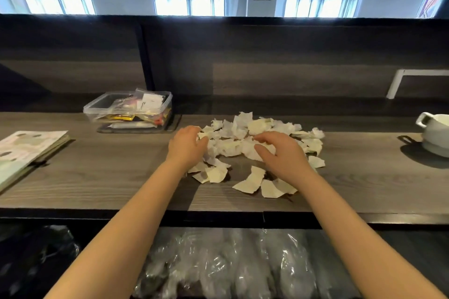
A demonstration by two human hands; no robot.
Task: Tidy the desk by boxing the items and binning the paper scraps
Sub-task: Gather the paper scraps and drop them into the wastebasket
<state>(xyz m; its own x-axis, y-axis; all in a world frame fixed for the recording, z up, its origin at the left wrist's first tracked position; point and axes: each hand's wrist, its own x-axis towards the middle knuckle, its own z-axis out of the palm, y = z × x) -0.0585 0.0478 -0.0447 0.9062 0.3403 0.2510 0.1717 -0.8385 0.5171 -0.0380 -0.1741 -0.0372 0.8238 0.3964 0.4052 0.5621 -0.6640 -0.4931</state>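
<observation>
A big pile of torn paper scraps (240, 136) lies in the middle of the wooden desk (109, 177), and both hands are on it. The left hand (188, 145) rests on the left edge of the pile, palm down. Its fingers are bent a little and touch the paper but are not closed round any piece. The right hand (283, 155) lies on the right part of the pile. Its fingers are spread and softly bent, with the thumb held out to the side. It presses on the scraps and does not pinch them. The two hands are apart, with crumpled paper between them. A few flat scraps lie by themselves nearer the front edge of the desk, close to the wrists. Back and to the left stands a clear plastic box (128, 109) with no lid on. It is full of small packets and bits (too blurry to say what each one is). It is near the pile but does not touch it. At the far left lies a book (26, 150). At the far right stands a white pot (435, 133) with a handle. Below the front edge of the desk there is a crinkly clear plastic bag (218, 264).
</observation>
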